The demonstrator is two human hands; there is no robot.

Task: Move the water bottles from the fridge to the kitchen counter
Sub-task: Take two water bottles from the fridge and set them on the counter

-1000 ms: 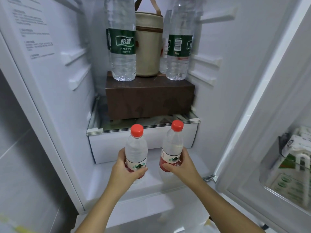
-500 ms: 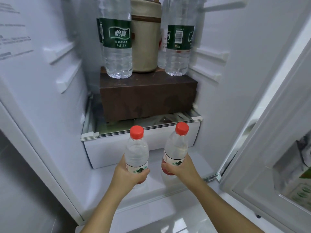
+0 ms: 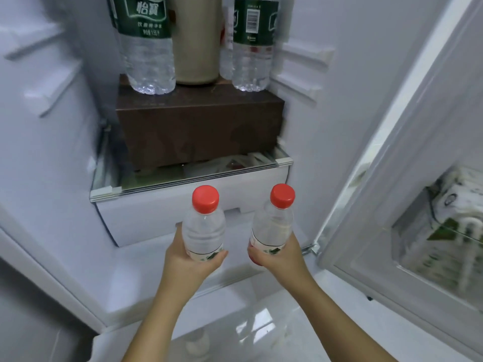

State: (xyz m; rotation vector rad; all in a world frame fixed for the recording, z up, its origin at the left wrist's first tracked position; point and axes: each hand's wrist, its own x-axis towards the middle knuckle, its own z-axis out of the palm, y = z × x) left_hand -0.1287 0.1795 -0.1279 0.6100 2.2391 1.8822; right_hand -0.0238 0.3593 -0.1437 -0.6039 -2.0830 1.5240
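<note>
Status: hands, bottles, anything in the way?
Left hand grips left bottle; right hand grips right bottle. Both caps up, in front of fridge drawer. Nothing seen blocking withdrawal.

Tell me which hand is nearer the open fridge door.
Right. The right hand is just left of the door; the left hand is farther left, beyond the right one.

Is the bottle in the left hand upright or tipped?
Upright: the left hand grips the bottle low, its red cap on top.
</note>
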